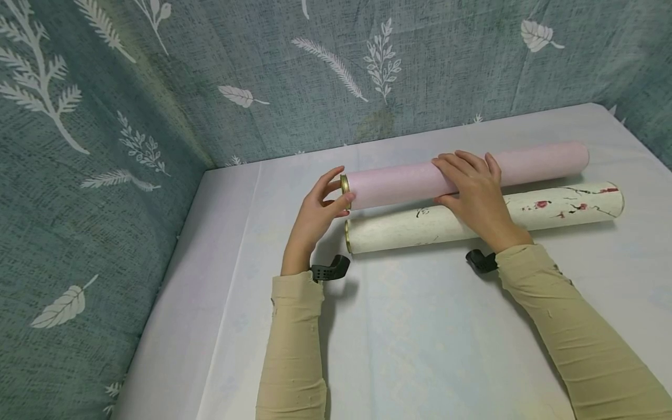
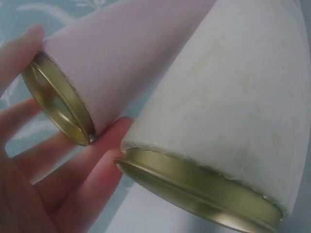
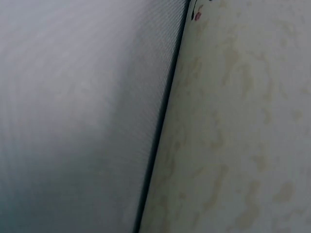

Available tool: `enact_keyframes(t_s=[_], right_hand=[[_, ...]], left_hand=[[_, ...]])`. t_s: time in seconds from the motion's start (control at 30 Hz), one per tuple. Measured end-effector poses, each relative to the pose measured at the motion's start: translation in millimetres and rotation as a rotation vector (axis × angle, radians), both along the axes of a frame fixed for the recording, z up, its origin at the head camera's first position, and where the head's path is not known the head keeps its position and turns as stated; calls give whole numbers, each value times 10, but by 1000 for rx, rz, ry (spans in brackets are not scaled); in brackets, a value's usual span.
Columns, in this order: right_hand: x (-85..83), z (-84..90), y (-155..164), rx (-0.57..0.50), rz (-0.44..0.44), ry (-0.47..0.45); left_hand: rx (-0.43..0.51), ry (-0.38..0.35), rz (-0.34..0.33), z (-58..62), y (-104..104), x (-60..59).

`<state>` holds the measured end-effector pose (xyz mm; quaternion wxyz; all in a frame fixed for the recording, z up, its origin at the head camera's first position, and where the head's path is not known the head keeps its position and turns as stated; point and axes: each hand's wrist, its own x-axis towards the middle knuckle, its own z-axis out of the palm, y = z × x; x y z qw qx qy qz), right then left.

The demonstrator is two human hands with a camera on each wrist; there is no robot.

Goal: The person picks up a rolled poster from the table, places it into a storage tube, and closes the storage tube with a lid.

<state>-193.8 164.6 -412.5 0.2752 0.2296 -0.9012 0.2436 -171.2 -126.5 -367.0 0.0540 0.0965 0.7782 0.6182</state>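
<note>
A long pink tube (image 1: 399,185) with a gold metal rim (image 2: 58,97) at its left end lies slanting across the back of the table. My left hand (image 1: 317,207) holds that rimmed end, thumb on one side and fingers round the other. Farther along, my right hand (image 1: 475,195) grips the pink tube's middle, fingers over the top and thumb on the near side. Just in front lies a white tube (image 1: 404,230) with red blossoms and dark branches, its gold rim (image 2: 204,189) facing left. The right wrist view shows only the white tube (image 3: 233,126) and pale cloth.
A pale cloth covers the table (image 1: 409,338). Behind it and to the left hang green curtains (image 1: 262,70) with white leaf prints. Black wrist cameras sit on both wrists, the right one (image 1: 480,261) close to the white tube.
</note>
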Motion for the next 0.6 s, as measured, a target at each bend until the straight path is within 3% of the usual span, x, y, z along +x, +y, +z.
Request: enact_keyframes(t_s=[0.33, 0.6], right_hand=[[-1, -2, 6, -5, -8, 18], [-10, -1, 2, -7, -14, 13]], left_hand=[[-38, 24, 7, 18, 41, -1], [39, 20, 26, -25, 46, -12]])
